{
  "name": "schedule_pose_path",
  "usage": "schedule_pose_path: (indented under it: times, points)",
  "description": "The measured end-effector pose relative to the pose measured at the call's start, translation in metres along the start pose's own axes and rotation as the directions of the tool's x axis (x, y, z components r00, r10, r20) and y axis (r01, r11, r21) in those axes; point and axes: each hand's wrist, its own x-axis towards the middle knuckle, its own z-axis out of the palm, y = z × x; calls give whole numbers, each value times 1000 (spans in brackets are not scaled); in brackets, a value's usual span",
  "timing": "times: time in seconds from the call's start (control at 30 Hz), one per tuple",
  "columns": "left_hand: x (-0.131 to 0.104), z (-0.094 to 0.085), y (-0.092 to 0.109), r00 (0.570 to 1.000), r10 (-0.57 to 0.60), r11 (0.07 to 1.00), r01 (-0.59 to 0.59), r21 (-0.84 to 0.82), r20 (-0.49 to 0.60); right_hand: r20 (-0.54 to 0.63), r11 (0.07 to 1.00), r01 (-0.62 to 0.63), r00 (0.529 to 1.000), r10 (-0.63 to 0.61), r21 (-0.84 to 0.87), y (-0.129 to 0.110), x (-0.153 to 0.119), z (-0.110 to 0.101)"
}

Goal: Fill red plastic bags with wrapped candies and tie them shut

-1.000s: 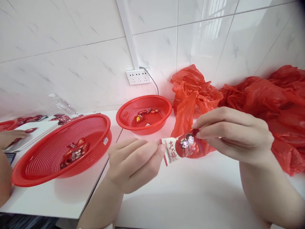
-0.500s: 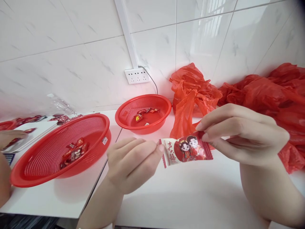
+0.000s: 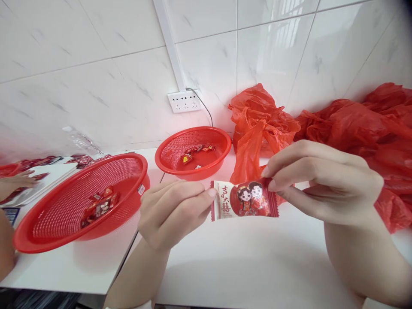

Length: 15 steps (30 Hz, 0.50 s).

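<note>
Between my two hands a candy packet [image 3: 246,199] is stretched out over the white table, its front with two cartoon figures facing me. My left hand [image 3: 175,210] pinches its cream-coloured left end between thumb and forefinger. At the red right end, my right hand [image 3: 322,180] grips the upper corner the same way. Behind the packet stands a red plastic bag [image 3: 247,150], partly hidden by my right fingers. A round red basket [image 3: 193,172] with a few wrapped candies [image 3: 187,159] inside sits beyond my left hand.
A larger red basket [image 3: 128,163] holding wrapped candies [image 3: 101,208] stands at left. Another person's hand [image 3: 16,184] rests by a white tray [image 3: 54,184]. A clear bottle [image 3: 82,140] lies near the wall. More red bags [image 3: 354,124] are heaped at right, and a power socket [image 3: 184,101] is on the wall.
Both hands have shifted slightly left with the packet, which is now more level. The other person's hand at far left has moved a little.
</note>
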Motion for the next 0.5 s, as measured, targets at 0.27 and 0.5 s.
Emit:
schedule_pose_path:
  times: [0.27,0.5]
  points:
    - [3,-5,3,999,-38,999,39,-37,25,29,999,-31,999,30,15,1,-1,1]
    - [3,-6,3,999,-25,999,26,-27,35,51,999,-30,998,28,32,5,-1,4]
